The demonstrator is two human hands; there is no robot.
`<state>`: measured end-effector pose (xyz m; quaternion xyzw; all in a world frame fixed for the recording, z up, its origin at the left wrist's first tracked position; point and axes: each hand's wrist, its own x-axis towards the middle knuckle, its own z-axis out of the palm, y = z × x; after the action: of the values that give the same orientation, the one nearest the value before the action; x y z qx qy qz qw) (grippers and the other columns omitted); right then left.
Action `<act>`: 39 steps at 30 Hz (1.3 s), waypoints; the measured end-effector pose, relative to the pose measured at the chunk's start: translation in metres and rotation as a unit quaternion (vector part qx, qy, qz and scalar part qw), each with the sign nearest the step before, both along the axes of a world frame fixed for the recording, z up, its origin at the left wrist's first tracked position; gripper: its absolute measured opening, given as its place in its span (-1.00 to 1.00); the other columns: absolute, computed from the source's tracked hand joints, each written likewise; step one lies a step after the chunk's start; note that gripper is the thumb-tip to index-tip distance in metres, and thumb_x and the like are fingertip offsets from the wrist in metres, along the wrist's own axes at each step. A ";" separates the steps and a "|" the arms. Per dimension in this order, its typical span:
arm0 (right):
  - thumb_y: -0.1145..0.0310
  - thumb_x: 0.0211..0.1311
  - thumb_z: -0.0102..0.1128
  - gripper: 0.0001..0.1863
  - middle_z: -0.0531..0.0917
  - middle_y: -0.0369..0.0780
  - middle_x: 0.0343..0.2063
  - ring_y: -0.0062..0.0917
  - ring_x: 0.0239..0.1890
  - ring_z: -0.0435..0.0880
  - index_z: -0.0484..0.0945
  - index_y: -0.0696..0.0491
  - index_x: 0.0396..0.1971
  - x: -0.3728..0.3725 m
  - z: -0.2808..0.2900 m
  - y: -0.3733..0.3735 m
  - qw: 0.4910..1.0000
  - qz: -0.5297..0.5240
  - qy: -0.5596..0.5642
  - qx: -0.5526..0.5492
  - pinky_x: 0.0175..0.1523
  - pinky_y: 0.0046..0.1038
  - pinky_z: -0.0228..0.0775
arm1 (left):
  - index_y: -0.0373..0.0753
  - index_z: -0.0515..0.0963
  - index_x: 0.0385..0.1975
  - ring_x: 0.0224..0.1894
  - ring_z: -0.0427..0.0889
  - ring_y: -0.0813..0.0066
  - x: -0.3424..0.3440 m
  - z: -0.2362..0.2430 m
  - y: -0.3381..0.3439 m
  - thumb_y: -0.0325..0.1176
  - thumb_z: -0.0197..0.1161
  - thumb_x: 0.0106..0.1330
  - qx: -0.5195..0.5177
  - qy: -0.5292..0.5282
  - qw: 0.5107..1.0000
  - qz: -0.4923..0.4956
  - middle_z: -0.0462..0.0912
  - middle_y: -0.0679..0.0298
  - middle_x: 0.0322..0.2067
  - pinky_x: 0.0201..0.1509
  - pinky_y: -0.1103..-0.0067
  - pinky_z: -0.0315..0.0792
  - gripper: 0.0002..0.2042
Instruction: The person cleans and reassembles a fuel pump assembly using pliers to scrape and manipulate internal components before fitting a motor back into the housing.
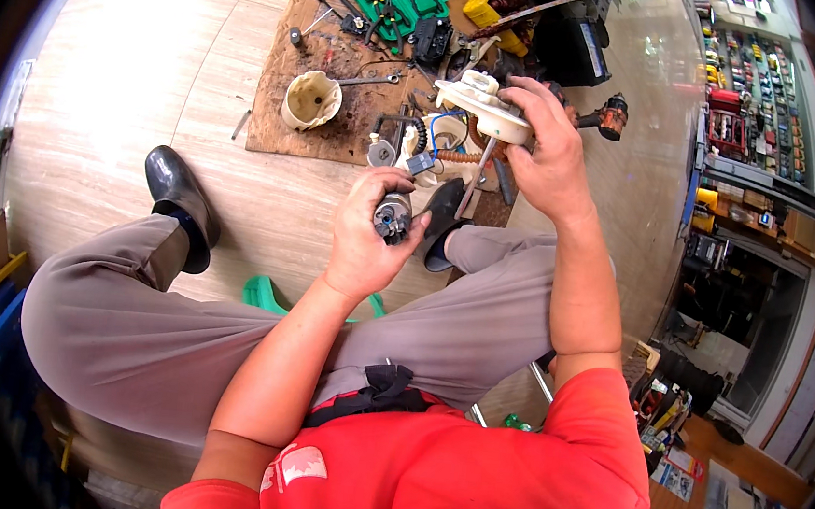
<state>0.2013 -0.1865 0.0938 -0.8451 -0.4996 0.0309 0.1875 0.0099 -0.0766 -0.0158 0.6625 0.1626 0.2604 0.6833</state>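
My left hand [362,246] is closed around a small cylindrical fuel pump [393,219], its dark, notched end facing up toward me. In my right hand [548,160] is a round white plastic flange [483,111], gripped by its edge between thumb and fingers. A thin metal rod [487,155] sticks down from the flange. Blue wires [435,133] run below it, by a small grey connector [421,164] just above my left fingers. Beside them lies a brownish corrugated hose [460,157]. The pump and flange are held apart.
A stained wooden board [268,126] lies on the tiled floor, bearing an off-white cup [311,101], a wrench [369,81] and a green tool case [391,1]. A power drill [612,115] is at the right. My shoes [180,198] flank the work; shelves [755,101] stand far right.
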 end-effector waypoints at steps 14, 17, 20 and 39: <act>0.69 -0.12 0.13 -0.44 0.50 0.03 0.11 -0.04 0.14 0.52 0.49 0.08 0.01 0.000 0.000 -0.002 1.000 -0.016 0.012 -0.008 0.18 -0.26 0.44 | -0.30 0.48 -0.21 -0.06 0.60 0.16 -0.001 0.002 -0.001 -0.59 0.43 -0.03 0.018 -0.007 1.000 -0.001 0.59 0.04 -0.11 0.06 0.40 0.45 -0.64; 0.69 -0.12 0.13 -0.44 0.50 0.03 0.11 -0.05 0.14 0.52 0.49 0.08 0.01 -0.001 0.001 -0.002 1.000 -0.017 0.016 -0.006 0.18 -0.26 0.45 | -0.30 0.48 -0.21 -0.05 0.60 0.16 -0.002 0.004 0.000 -0.59 0.42 -0.03 0.014 -0.010 1.000 0.001 0.59 0.03 -0.12 0.07 0.40 0.45 -0.64; 0.69 -0.12 0.14 -0.44 0.50 0.03 0.10 -0.05 0.13 0.53 0.49 0.08 0.02 -0.001 -0.001 -0.002 1.000 -0.015 0.015 -0.007 0.17 -0.27 0.46 | -0.31 0.48 -0.22 -0.06 0.60 0.16 -0.001 0.004 0.000 -0.59 0.42 -0.03 0.012 -0.018 1.000 0.004 0.59 0.01 -0.12 0.07 0.40 0.45 -0.65; 0.71 -0.15 0.12 -0.43 0.50 0.00 0.11 -0.06 0.13 0.53 0.49 0.07 0.00 -0.003 -0.005 -0.001 0.999 -0.016 0.026 -0.016 0.19 -0.26 0.43 | -0.34 0.49 -0.19 -0.07 0.61 0.19 -0.003 0.004 -0.001 -0.56 0.42 0.01 -0.019 -0.020 0.999 0.027 0.60 0.00 -0.13 0.07 0.41 0.46 -0.66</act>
<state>0.1982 -0.1874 0.0889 -0.8549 -0.4802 0.0580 0.1877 0.0068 -0.0777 -0.0120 0.6398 0.1716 0.2882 0.6914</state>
